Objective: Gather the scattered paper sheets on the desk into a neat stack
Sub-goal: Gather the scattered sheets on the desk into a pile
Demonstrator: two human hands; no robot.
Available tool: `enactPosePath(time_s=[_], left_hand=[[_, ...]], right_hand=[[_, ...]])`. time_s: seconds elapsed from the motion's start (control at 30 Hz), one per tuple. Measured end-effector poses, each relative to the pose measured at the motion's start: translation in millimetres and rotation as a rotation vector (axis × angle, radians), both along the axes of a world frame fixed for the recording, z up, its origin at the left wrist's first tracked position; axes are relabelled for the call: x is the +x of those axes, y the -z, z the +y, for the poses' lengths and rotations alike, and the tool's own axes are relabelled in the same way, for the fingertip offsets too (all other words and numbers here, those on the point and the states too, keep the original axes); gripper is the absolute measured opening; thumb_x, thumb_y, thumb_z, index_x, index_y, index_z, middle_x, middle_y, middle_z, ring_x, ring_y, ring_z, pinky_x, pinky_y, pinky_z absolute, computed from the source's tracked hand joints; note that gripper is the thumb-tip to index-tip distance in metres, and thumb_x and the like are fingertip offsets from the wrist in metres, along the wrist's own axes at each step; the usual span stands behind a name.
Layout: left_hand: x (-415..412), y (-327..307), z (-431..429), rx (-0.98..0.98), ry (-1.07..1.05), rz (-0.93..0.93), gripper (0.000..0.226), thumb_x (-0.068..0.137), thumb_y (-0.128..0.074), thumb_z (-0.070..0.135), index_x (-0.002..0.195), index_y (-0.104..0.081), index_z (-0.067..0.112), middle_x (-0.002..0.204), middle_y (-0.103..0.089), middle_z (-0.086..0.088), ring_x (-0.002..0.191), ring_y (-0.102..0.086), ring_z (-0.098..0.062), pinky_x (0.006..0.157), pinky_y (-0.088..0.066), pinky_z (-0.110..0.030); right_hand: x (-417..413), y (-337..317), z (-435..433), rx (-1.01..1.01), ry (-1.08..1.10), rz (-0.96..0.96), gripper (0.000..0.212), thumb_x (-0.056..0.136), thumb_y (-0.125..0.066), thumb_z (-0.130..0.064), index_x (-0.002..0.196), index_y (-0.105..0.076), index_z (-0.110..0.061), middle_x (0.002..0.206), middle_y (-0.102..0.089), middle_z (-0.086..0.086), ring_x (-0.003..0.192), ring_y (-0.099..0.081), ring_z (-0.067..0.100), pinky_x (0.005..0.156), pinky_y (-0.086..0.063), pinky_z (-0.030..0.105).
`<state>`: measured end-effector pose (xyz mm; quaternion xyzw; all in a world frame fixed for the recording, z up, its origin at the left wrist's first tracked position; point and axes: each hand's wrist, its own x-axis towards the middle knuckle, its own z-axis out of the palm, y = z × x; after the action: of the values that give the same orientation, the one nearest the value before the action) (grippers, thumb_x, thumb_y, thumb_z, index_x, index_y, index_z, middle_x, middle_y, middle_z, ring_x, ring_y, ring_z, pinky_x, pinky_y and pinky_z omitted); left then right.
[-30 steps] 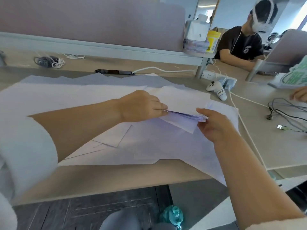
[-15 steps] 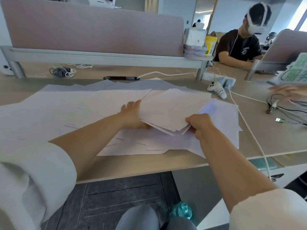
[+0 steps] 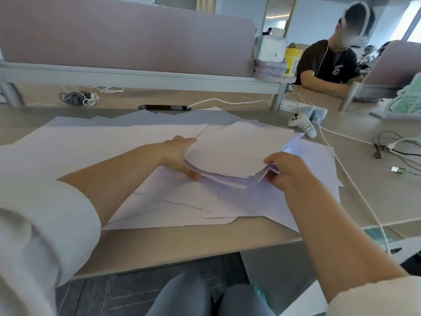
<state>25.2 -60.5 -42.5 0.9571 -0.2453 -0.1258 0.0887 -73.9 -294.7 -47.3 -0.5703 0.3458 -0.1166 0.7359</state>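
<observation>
A sagging bundle of white paper sheets [image 3: 237,151] hangs between both hands just above the desk. My left hand [image 3: 180,156] holds its left edge, thumb under and fingers along the top. My right hand [image 3: 284,169] pinches its near right corner. Several loose white sheets [image 3: 182,201] lie overlapped flat on the beige desk [image 3: 182,245] beneath and around the bundle, spreading far to the left [image 3: 91,142] and right [image 3: 319,165].
A pink partition [image 3: 127,35] on a grey rail bounds the back. A white controller [image 3: 303,124], power strip and cables [image 3: 396,147] lie to the right, one white cable running off the front edge. Coiled cords [image 3: 77,98] sit back left. A seated person [image 3: 328,62] is at the far right.
The bundle has risen and now droops in the middle. My left hand moved from behind the bundle to its left edge. My right hand shifted right along the near corner.
</observation>
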Motion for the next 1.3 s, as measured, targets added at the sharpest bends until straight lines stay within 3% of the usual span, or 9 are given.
enactPosePath(time_s=[0.27,0.5,0.7,0.77,0.87,0.97,1.03,1.17,1.3], left_hand=[[-15.1,3.8,6.3,-0.115,0.052,-0.165,0.095,0.065,-0.075,0.058,0.143,-0.035,0.022,0.149,-0.031,-0.003,0.137,-0.031,-0.023,0.111,-0.029,-0.036],[-31.6,-13.8,7.9,0.081,0.245,-0.515,0.038,0.082,-0.065,0.046,0.102,-0.051,0.018,0.104,-0.055,0.002,0.083,-0.047,-0.016,0.067,-0.031,-0.026],[-28.7,3.1,12.0,-0.025,0.232,-0.440,0.030,0.085,-0.063,0.043,0.096,-0.057,0.016,0.088,-0.053,0.007,0.082,-0.048,-0.015,0.069,-0.037,-0.027],[-28.3,5.1,17.0,-0.121,0.200,-0.383,0.032,0.082,-0.066,0.044,0.095,-0.061,0.015,0.086,-0.055,0.007,0.082,-0.051,-0.015,0.072,-0.042,-0.029],[-25.6,1.0,32.9,-0.260,0.115,-0.347,0.034,0.082,-0.063,0.048,0.091,-0.063,0.015,0.090,-0.061,0.006,0.082,-0.056,-0.015,0.073,-0.043,-0.027],[-21.4,-3.9,59.0,-0.468,-0.123,-0.372,0.039,0.091,-0.050,0.047,0.106,-0.062,0.012,0.109,-0.062,-0.001,0.096,-0.057,-0.018,0.082,-0.043,-0.030],[-19.0,-7.8,84.1,-0.679,-0.372,-0.216,0.053,0.095,-0.037,0.051,0.123,-0.054,0.009,0.125,-0.058,-0.007,0.106,-0.057,-0.023,0.093,-0.042,-0.032],[-17.3,-16.7,131.2,-1.288,-0.551,0.559,0.080,0.089,-0.020,0.069,0.140,-0.033,0.008,0.133,-0.052,-0.019,0.099,-0.064,-0.031,0.085,-0.051,-0.038],[-19.8,-15.9,158.3,-1.513,-0.441,0.735,0.075,0.088,-0.023,0.070,0.127,-0.043,0.008,0.120,-0.063,-0.017,0.098,-0.069,-0.029,0.075,-0.059,-0.033]], right_hand=[[-6.7,3.3,6.3,0.011,-0.175,-0.033,0.013,0.091,-0.049,0.000,0.079,-0.053,-0.003,0.079,-0.058,0.014,0.070,-0.058,0.026,0.070,-0.053,0.036],[-5.0,6.8,20.6,0.140,-0.125,-0.103,0.029,0.096,-0.048,-0.013,0.125,-0.050,-0.009,0.110,-0.063,0.013,0.079,-0.061,0.026,0.058,-0.051,0.037],[2.3,3.4,20.8,0.081,-0.112,-0.060,0.014,0.097,-0.041,-0.004,0.100,-0.054,-0.006,0.121,-0.058,0.017,0.099,-0.061,0.030,0.072,-0.052,0.036],[3.9,2.3,19.8,-0.001,-0.123,-0.044,0.020,0.095,-0.037,0.005,0.095,-0.055,-0.003,0.119,-0.057,0.020,0.095,-0.058,0.029,0.060,-0.053,0.024],[5.8,2.5,19.2,0.068,-0.055,-0.134,0.034,0.090,-0.034,0.013,0.116,-0.052,0.000,0.096,-0.057,0.012,0.081,-0.056,0.025,0.044,-0.053,0.022],[7.5,0.0,29.5,0.096,0.011,-0.286,0.051,0.085,-0.030,0.016,0.125,-0.049,-0.009,0.112,-0.056,0.008,0.095,-0.057,0.027,0.048,-0.055,0.023],[7.3,-5.1,43.5,0.082,-0.022,-0.332,0.052,0.087,-0.034,0.015,0.129,-0.047,-0.014,0.115,-0.056,0.004,0.096,-0.057,0.025,0.054,-0.055,0.025],[13.7,-17.7,75.5,0.057,-0.155,-0.386,0.049,0.092,-0.036,0.011,0.131,-0.048,-0.016,0.115,-0.058,0.003,0.105,-0.057,0.026,0.085,-0.052,0.037],[32.5,-23.1,119.2,0.025,-0.271,-0.367,0.046,0.095,-0.034,0.008,0.135,-0.044,-0.012,0.128,-0.056,0.006,0.120,-0.053,0.029,0.101,-0.044,0.041]])
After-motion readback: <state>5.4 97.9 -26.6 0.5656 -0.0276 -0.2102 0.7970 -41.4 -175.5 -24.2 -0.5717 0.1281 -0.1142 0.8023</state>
